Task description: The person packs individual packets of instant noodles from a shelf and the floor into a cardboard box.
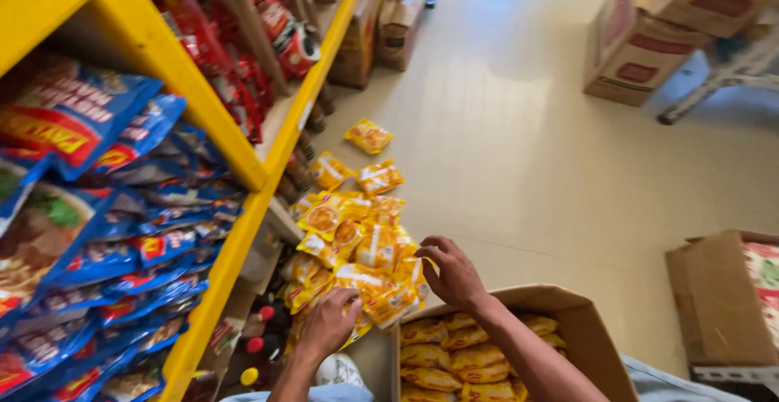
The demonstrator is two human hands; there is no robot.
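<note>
Reaching down toward the floor, both hands are busy with a pile of small yellow packets (357, 248) that lies just beside the yellow shelf (235, 232). The left hand (329, 325) sits on the near edge of the pile, fingers curled down over a packet; whether it truly grips it I cannot tell, because the back of the hand hides the fingertips. The right hand (453, 274) is at the right edge of the pile, fingers bent and pinching the corner of a yellow packet there. The pile lies ahead of both hands and a bit to the left, and it runs in a long strip away from the person, along the foot of the shelf. The packets point every which way, some flat, some tipped. Both hands touch the pile. Just under the right arm is an open cardboard box (584, 329) with more yellow packets inside.
</note>
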